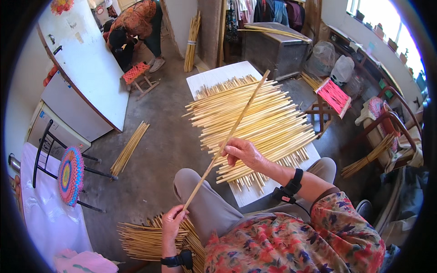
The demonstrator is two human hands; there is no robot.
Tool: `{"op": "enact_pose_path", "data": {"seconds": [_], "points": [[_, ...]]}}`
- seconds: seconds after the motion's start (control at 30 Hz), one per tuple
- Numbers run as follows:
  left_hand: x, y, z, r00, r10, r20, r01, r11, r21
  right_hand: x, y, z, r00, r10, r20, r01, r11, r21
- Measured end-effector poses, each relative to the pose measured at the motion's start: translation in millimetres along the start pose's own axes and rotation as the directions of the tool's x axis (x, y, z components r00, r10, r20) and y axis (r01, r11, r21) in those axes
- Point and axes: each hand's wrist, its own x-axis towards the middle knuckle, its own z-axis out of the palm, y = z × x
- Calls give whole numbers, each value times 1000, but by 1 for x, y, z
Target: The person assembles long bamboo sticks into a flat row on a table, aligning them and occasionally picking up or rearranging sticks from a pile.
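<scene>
A long, thin pale stick (200, 182) slants across in front of me, its far end over a stack of similar sticks. My left hand (172, 222) pinches its lower end beside my left knee. Farther up, my right hand (243, 152) is closed round the stick with thumb and fingers. The stack of sticks (268, 129) lies in crossed layers on a white board (199, 81) on the floor. Below my left hand is another pile of sticks (141, 243), partly hidden by my left forearm.
A loose bundle of sticks (129, 149) lies on the floor at left, near a stool with a round colourful seat (71, 176). Right of the board stands a pink woven stool (334, 96). A dark chest (273, 50) is behind. A person (136, 22) bends over at far left.
</scene>
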Motion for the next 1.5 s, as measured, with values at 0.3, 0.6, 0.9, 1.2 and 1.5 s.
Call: {"op": "enact_pose_path", "data": {"seconds": [0.3, 0.6, 0.9, 1.2, 1.5], "points": [[6, 8, 4, 990, 135, -52, -114, 950, 290, -21, 2, -8, 995, 59, 83, -91, 880, 466], [13, 45, 28, 711, 702, 41, -463, 422, 779, -31, 4, -22, 955, 298, -19, -232, 782, 578], [31, 61, 38, 545, 809, 221, -493, 96, 865, -40, 7, -42, 949, 315, -23, -234, 751, 618], [61, 80, 69, 614, 737, 283, -530, 119, 839, -46, 25, -58, 994, 105, 35, -96, 650, 754], [104, 91, 140, 794, 487, 365, -588, 458, 667, -43, 24, -53, 992, 117, 52, -117, 666, 737]]}}
